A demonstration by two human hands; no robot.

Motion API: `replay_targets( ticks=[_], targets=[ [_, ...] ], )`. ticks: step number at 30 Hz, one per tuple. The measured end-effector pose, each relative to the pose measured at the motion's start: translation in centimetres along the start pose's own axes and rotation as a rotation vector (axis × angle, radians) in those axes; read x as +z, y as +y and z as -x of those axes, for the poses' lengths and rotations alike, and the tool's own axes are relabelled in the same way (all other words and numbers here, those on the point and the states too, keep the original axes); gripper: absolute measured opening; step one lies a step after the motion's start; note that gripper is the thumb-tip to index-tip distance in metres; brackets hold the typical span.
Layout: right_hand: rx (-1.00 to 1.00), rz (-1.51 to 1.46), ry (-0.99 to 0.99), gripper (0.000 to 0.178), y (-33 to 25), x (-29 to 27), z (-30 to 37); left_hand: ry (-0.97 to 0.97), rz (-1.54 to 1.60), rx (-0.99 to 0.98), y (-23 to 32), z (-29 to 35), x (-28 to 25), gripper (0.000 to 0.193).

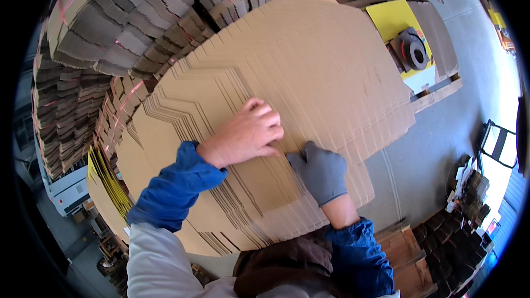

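A fanned stack of flat brown cardboard sheets [331, 72] lies in front of me, its slotted and stepped edges overlapping. My bare left hand [248, 134] rests on the middle of the fan, fingers bent and somewhat apart, with the thumb towards the right hand; nothing shows in its grasp. In a grey glove, my right hand [321, 174] is closed at a sheet's edge, just right of the left hand. Its fingertips are partly hidden against the cardboard.
Bundled cardboard stacks [127, 22] with pink straps rise at the far left. A tape roll [415, 55] sits on a yellow and white sheet at the far right, above a wooden pallet [439, 95]. Another pallet [406, 259] with dark bundles stands at the near right.
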State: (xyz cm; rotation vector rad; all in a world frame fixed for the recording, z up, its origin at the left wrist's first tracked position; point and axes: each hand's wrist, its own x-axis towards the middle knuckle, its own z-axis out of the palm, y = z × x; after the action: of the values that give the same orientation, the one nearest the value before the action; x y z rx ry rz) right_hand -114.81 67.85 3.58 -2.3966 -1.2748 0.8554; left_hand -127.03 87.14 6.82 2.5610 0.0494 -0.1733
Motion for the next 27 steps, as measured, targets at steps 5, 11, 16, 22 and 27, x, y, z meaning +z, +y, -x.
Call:
replay_targets(
  ticks=[5,11,16,22,27],
  targets=[
    [-0.028,0.017,-0.006,0.038,-0.3,0.1,-0.1,0.043,0.027,-0.039,0.0,0.8,1.1,0.034],
    [-0.009,-0.002,-0.005,0.038,-0.2,0.2,-0.1,0.058,0.055,-0.037,-0.2,0.9,1.6,0.033],
    [0.003,0.002,-0.032,0.039,-0.2,0.2,-0.1,0.093,0.068,-0.027,-0.4,1.2,1.9,0.033],
    [0.006,0.009,-0.042,0.041,-0.2,0.0,-0.1,0.078,0.063,-0.034,-0.6,1.6,2.4,0.034],
    [0.011,0.009,-0.052,0.042,0.0,0.1,-0.1,0.058,0.055,-0.05,-0.8,2.1,2.7,0.036]
  ],
)
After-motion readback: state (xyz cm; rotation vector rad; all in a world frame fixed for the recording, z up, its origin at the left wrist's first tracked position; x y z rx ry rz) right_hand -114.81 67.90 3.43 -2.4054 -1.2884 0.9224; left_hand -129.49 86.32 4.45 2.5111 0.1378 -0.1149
